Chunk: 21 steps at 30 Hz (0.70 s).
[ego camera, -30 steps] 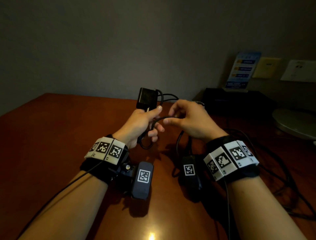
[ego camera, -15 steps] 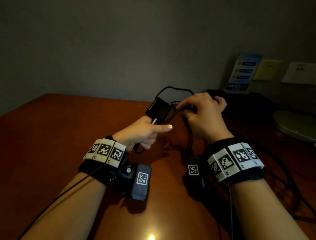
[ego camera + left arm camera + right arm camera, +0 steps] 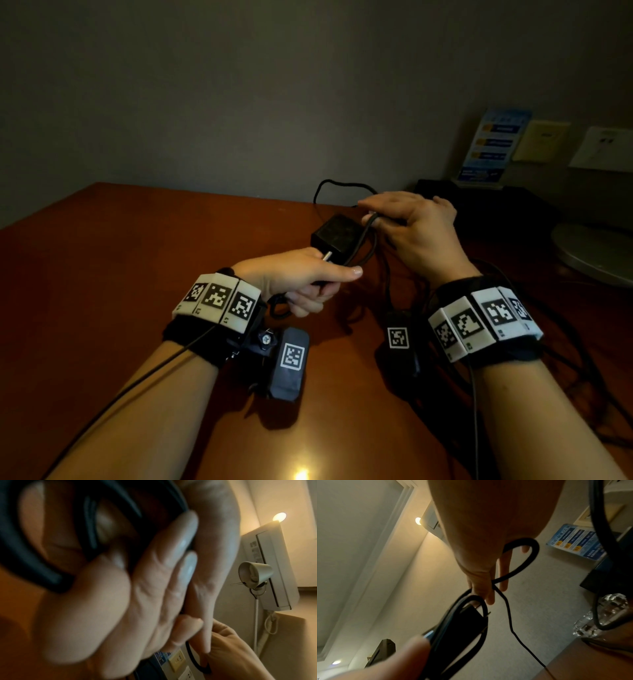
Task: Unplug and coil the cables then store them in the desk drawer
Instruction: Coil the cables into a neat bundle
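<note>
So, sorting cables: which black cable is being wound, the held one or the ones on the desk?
The cable looped between both hands by the charger brick; the others lie loose at right.

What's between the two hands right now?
In the head view, the black adapter and cable loops span the gap from left hand to right hand.

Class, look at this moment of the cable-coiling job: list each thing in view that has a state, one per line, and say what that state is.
Black power adapter block: unplugged, metal prongs bare, held above the desk.
Thick black cable: partly coiled, loops gathered beside the adapter.
Left hand: grips the adapter's end and the gathered loops.
Right hand: pinches a strand of cable, forming a loop.
Brown wooden desk: bears more black cables, uncoiled, at its right.
</note>
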Tool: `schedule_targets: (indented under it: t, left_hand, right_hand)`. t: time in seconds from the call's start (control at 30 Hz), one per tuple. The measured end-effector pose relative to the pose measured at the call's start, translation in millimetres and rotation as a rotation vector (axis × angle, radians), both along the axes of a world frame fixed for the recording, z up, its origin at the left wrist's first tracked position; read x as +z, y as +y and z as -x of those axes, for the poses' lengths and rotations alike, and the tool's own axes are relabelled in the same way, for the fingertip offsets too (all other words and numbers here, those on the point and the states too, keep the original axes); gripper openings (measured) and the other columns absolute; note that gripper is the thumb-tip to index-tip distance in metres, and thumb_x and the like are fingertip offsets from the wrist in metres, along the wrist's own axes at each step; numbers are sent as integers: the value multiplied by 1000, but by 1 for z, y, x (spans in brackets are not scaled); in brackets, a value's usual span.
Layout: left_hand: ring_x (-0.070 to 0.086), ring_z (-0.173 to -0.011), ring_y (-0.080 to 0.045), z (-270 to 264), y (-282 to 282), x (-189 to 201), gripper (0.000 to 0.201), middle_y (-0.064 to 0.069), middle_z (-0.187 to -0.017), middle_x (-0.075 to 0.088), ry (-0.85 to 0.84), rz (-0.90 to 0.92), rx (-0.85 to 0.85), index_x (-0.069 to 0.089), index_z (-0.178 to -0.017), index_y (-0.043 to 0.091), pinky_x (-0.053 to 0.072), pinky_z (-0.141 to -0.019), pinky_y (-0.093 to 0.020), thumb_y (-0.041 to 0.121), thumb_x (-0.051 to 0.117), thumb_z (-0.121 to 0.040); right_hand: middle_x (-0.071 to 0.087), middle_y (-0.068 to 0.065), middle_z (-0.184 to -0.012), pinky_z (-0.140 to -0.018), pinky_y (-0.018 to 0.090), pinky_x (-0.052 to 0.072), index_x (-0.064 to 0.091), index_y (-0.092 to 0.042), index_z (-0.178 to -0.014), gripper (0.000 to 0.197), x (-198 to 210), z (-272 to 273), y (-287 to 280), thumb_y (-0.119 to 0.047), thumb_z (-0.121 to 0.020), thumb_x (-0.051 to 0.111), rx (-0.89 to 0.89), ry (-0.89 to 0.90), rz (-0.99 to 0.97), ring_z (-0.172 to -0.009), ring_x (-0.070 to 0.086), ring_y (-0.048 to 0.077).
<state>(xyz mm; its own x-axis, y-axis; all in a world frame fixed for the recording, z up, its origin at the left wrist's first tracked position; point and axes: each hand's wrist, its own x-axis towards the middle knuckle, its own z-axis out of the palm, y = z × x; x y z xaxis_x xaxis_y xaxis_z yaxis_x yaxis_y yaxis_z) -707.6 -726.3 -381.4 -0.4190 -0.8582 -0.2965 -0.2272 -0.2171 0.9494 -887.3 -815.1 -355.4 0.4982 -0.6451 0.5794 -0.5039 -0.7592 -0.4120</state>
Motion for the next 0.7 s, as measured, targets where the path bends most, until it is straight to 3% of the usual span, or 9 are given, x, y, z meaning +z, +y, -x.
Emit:
schedule_targets:
  t: [0.07,0.13,0.2,0.3,0.4,0.53,0.63,0.7]
  left_hand:
    - [24,-26,-6,2,1,0,49,4,-35,30,-18,-14,-47,40,-59,8,22,-37,-12,40,55,-94]
    - [25,-27,-6,2,1,0,50,4,-35,31,-29,-15,-76,41,-58,8,21,-37,-13,40,54,-94]
    - [25,-27,-6,2,2,1,50,4,-35,32,-37,-10,-110,41,-57,8,20,-37,-15,39,54,-94]
    - [26,-27,-5,2,5,2,48,5,-34,33,39,-16,-183,42,-58,8,20,-37,-16,34,47,-97]
    - [24,-27,-4,5,6,5,50,6,-34,33,136,-32,-225,44,-55,8,19,-37,-16,29,41,-100]
    - [26,-28,-3,10,9,8,51,5,-35,33,258,-21,-247,43,-54,8,17,-37,-18,25,38,-102]
    - [25,-29,-3,13,10,8,50,4,-35,32,350,-6,-223,41,-55,7,19,-37,-19,23,37,-102]
    - [26,-29,-3,14,10,6,50,4,-36,32,409,4,-209,41,-54,7,21,-37,-19,25,41,-101]
  right_hand:
    - [68,-15,-119,-111,53,31,72,-37,-110,39,-3,2,0,-9,-86,61,78,-11,-17,-123,54,4]
    - [69,-9,-120,-112,35,39,74,-30,-110,54,-2,4,2,12,-81,54,105,-37,-110,-122,54,1]
    - [68,-7,-121,-109,19,39,73,-25,-112,62,0,6,5,21,-78,50,106,-51,-210,-121,54,0]
    - [68,-8,-119,-109,27,42,71,-26,-113,64,1,4,8,23,-77,49,173,-61,-287,-121,56,3]
    - [69,-4,-120,-109,34,43,71,-24,-113,52,4,3,7,15,-84,55,223,-106,-316,-120,58,5]
    - [69,-4,-119,-107,36,44,69,-25,-117,50,6,0,10,11,-86,55,248,-128,-339,-119,60,7]
    - [69,-2,-119,-105,39,45,67,-20,-119,52,2,-8,12,12,-81,52,234,-68,-298,-117,61,12]
    - [68,4,-120,-104,43,44,65,-14,-119,45,-1,-13,14,1,-79,50,221,2,-308,-118,60,19]
